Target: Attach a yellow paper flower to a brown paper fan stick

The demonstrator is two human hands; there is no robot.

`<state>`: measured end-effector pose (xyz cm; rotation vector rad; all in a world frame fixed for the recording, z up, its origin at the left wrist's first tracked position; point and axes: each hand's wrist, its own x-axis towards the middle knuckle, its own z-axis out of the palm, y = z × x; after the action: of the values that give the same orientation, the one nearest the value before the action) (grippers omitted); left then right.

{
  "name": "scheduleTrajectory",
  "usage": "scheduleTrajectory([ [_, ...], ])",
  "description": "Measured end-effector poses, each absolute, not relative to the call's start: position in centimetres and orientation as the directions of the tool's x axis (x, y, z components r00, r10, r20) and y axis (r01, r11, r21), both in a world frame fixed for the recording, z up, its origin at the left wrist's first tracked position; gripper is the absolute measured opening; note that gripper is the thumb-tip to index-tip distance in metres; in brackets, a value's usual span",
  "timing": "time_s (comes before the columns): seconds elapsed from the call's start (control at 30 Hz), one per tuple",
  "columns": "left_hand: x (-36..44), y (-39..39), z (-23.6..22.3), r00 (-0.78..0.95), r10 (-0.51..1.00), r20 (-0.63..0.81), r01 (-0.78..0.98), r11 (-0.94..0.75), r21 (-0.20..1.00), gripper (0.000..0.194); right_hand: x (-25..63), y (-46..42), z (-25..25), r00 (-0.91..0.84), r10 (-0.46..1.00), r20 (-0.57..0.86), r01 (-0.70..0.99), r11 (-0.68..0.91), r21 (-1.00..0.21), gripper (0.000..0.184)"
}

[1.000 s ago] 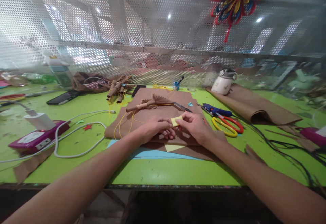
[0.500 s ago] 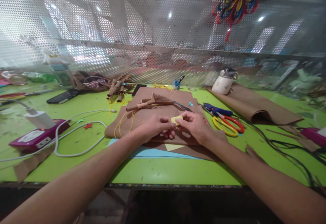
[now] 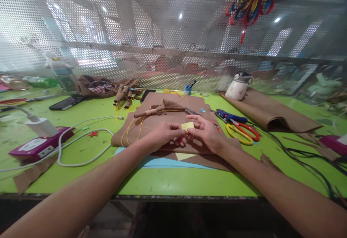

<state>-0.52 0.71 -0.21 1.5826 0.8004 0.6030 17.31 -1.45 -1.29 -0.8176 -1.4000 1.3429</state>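
White cable [image 3: 87, 164] loops on the counter [image 3: 162, 185], left of the left fingers [image 3: 183, 133], which are closed on the near left edge of the yellow paper [image 3: 187, 126]. Right fingers [image 3: 189, 129] pinch its near edge between thumb and fingertip, the others spread. Brown paper [image 3: 162, 129] lies beneath both; scissors [image 3: 240, 134] rest to their right.
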Motion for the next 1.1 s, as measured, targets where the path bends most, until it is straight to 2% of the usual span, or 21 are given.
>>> scheduleTrajectory([
  [0.57, -0.45, 0.92, -0.5, 0.606, 0.793, -0.062, 0.17, -0.053, 0.984, 0.028, 17.2, -1.2, -1.45, -0.211, 0.959, 0.192, -0.078, 0.179, -0.981, 0.049],
  [0.73, -0.49, 0.89, -0.3, 0.623, 0.781, -0.053, 0.164, -0.064, 0.984, 0.027, 17.29, -1.27, -1.43, -0.24, 0.948, 0.21, -0.054, 0.203, -0.978, 0.05],
  [1.1, -0.47, 1.01, -0.78, 0.623, 0.781, -0.047, 0.149, -0.06, 0.987, 0.028, 17.25, -1.04, -1.68, -0.228, 0.955, 0.188, -0.112, 0.166, -0.98, 0.052],
])
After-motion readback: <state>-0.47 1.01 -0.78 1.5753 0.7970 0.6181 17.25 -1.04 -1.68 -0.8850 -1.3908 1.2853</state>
